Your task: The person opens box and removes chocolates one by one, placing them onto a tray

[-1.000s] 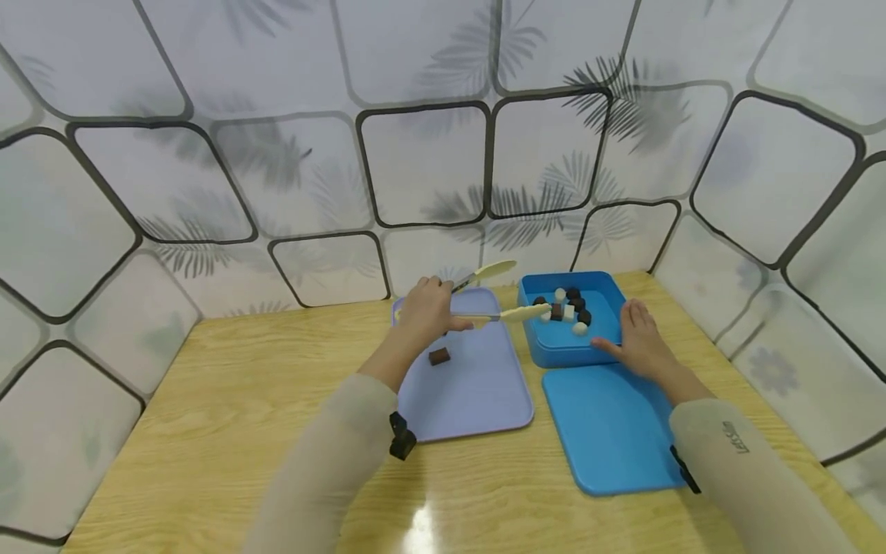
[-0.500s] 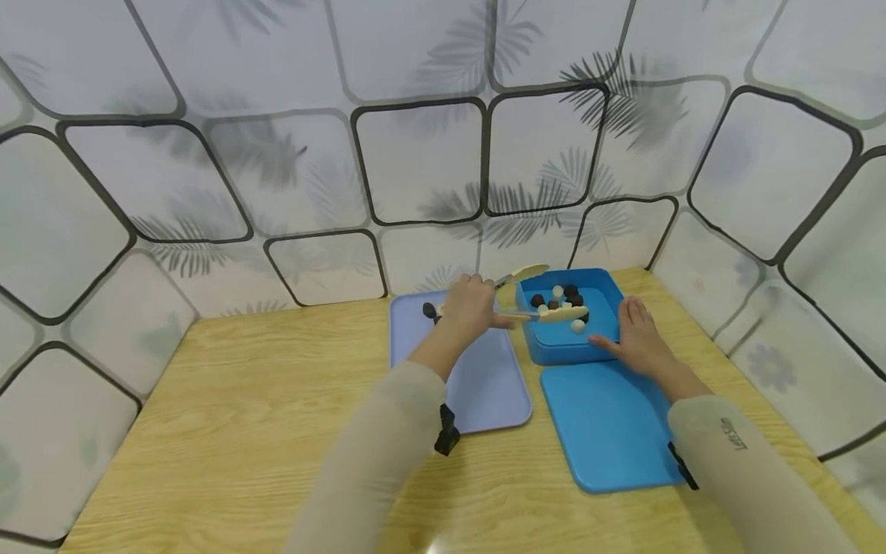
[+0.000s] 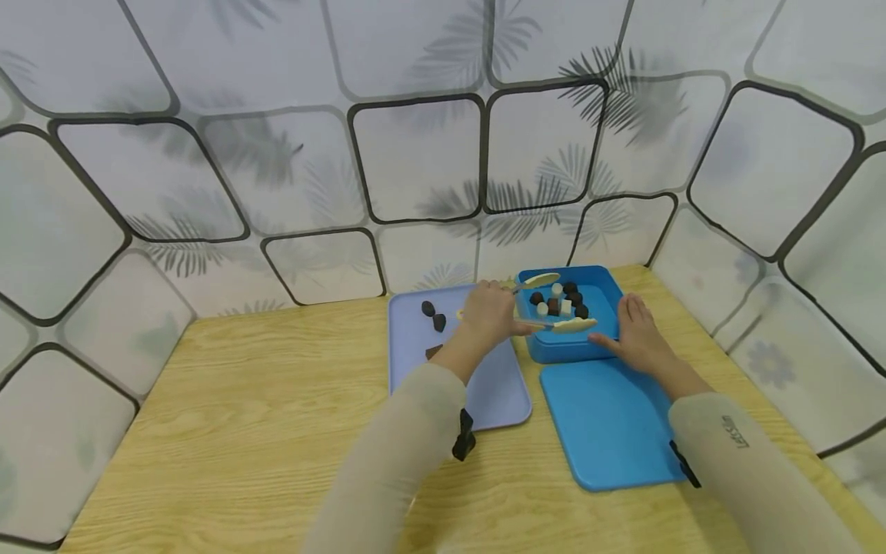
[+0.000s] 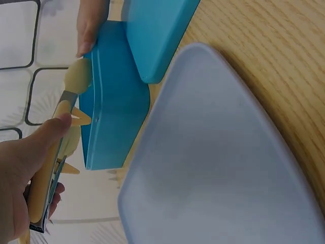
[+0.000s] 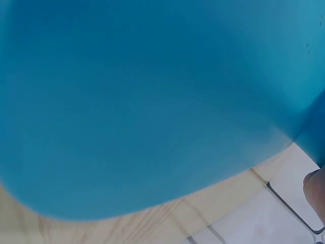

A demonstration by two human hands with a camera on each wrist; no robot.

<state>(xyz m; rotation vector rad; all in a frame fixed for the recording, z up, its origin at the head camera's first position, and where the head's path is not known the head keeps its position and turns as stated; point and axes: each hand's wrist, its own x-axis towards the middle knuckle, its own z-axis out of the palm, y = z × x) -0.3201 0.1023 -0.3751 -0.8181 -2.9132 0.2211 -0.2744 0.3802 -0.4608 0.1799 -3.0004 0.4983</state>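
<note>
My left hand grips a pair of tongs with cream-yellow tips. Those tips stand apart over the left part of a blue box. Inside the box lie several small chocolate-like pieces, some dark round ones, a brown block and some white pieces. My right hand rests on the box's right rim with straight fingers and the thumb stretched along the front edge. A lavender tray lies under my left forearm, bearing dark pieces and a brown block partly hidden by the arm.
A flat blue lid lies in front of the box, partly beneath my right forearm, and fills most of the right wrist view. Everything stands on a wooden table. Patterned cloth walls rise behind it and on both sides.
My left hand has carried the tongs rightward from over the tray to over the box, uncovering dark pieces on the tray's left. My right hand has stayed on the box rim.
</note>
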